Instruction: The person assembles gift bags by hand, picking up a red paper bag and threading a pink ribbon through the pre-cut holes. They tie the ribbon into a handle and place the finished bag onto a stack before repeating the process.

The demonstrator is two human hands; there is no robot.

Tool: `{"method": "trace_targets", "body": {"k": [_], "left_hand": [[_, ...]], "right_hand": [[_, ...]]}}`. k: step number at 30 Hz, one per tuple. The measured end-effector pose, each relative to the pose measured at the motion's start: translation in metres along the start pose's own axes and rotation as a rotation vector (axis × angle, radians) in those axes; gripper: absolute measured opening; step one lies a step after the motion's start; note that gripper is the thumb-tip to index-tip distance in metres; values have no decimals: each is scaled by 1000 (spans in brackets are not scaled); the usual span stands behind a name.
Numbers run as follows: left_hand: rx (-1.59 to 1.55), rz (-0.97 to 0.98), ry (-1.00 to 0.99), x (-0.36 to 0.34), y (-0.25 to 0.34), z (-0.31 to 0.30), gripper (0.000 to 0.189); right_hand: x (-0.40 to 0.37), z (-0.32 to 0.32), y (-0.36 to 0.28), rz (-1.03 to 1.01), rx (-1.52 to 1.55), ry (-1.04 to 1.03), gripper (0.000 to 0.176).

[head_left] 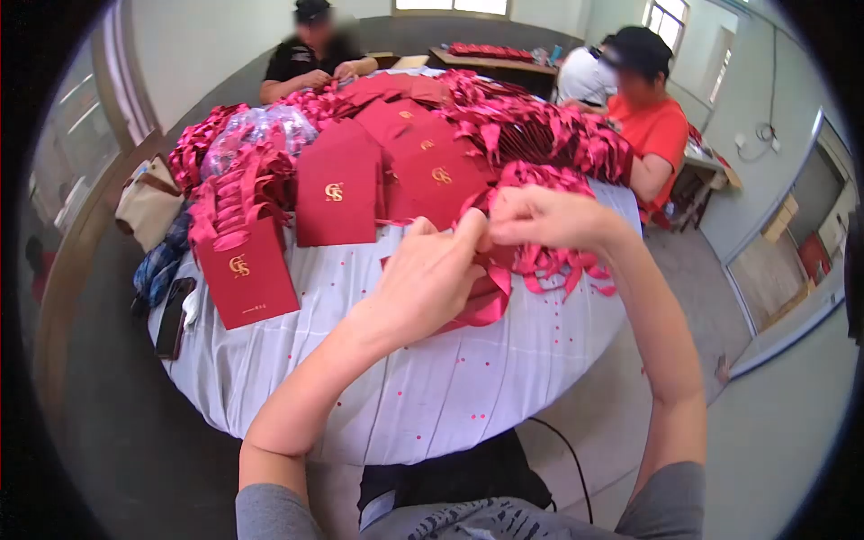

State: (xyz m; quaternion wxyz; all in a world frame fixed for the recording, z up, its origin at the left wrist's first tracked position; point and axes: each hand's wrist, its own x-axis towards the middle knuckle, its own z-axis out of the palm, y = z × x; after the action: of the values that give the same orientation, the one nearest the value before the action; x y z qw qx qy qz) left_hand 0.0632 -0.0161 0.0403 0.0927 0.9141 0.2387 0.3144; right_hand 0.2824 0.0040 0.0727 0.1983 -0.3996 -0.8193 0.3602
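Left hand point(428, 274) and right hand point(551, 216), frame centre: fingertips pinched close together, on what, can't tell. Pink ribbon point(489, 307) just below; best kept flat, untwisted.

Red bags point(337, 184) carry gold lettering; the ribbons point(542, 270) are glossy pink, the tablecloth point(360, 378) white with red specks.

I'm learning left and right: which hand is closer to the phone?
Left. The left hand is to the right of the phone; the right hand is even farther right.
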Motion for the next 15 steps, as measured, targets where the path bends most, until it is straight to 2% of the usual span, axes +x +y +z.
{"method": "trace_targets", "body": {"k": [4,8,11,13,15], "left_hand": [[-30,-29,-17,2,4,-4,30],[-46,-6,23,1,1,0,31],[-47,-42,-2,2,7,-3,31],[-40,-84,-7,2,8,-3,29],[-19,-29,9,2,4,-2,28]], "right_hand": [[19,-11,-21,188,-256,-199,25],[32,-10,-21,366,-198,-208,24],[30,-7,-36,424,-238,-151,21],[30,-1,-27,419,-127,-69,20],[21,8,-24,362,-14,58,20]]}}
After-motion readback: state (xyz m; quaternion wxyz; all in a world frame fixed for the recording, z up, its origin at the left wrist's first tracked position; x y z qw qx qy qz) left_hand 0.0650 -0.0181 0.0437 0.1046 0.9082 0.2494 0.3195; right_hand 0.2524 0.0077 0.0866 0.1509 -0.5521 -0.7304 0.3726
